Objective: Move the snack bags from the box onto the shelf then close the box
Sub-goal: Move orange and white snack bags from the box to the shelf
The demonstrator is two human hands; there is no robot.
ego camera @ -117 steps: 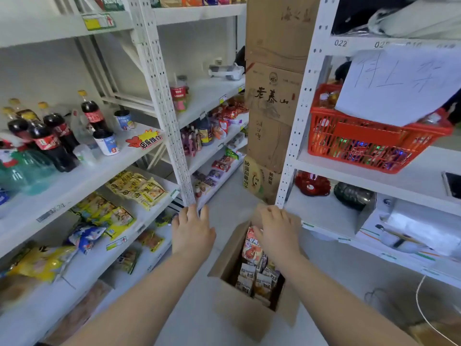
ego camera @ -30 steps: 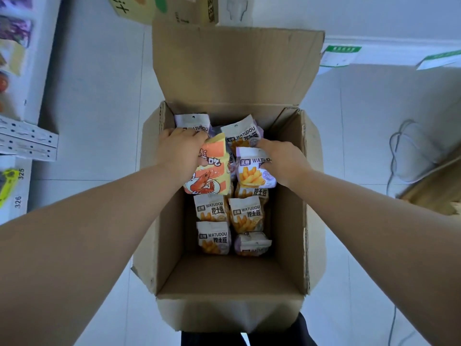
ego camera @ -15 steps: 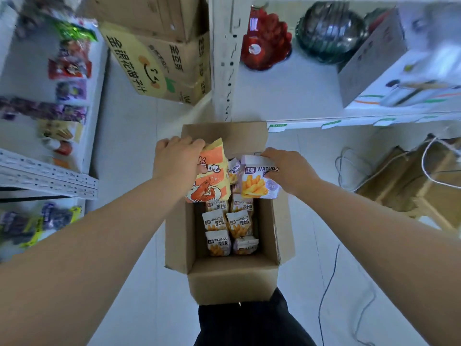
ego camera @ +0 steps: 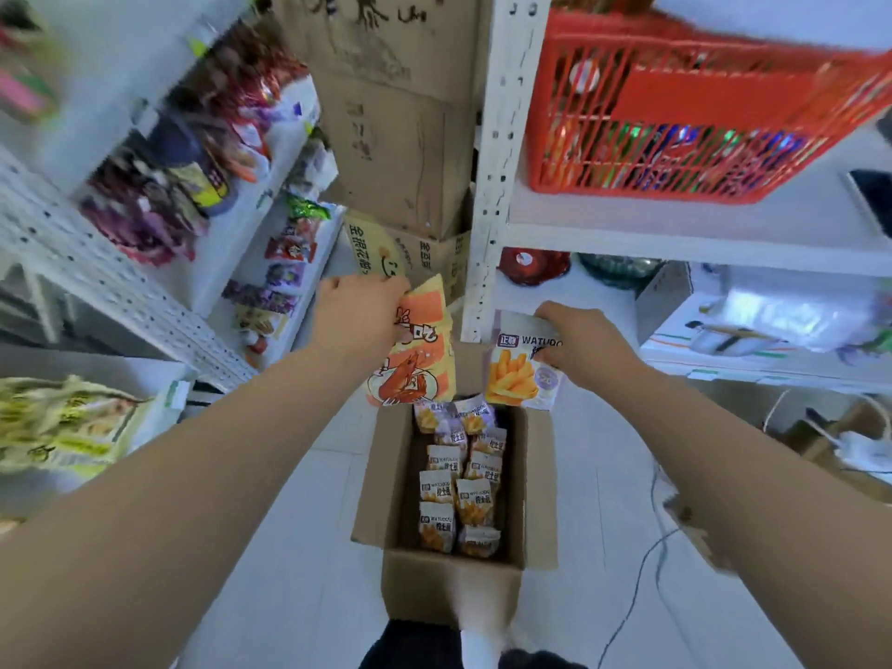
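An open cardboard box (ego camera: 536, 480) stands on the floor below me, with several white and purple WATUDOU snack bags (ego camera: 458, 480) packed inside. My left hand (ego camera: 357, 311) grips an orange shrimp snack bag (ego camera: 417, 354) by its top, held above the box's far end. My right hand (ego camera: 584, 340) holds a white and purple WATUDOU fries bag (ego camera: 519, 374) by its upper edge, also above the box. The white shelf on the left (ego camera: 116, 277) carries blurred snack packets and bottles.
Stacked cardboard cartons (ego camera: 396, 137) fill the gap behind the box. A white rack on the right (ego camera: 487, 185) carries a red plastic basket (ego camera: 685, 108) and, lower down, dark bowls and boxed goods. Yellow snack bags (ego camera: 62, 422) lie at left. Cables (ego camera: 642, 577) trail on the floor at right.
Both hands have lifted their bags up out of the box. The view has tilted upward, bringing the shelves and red basket into sight.
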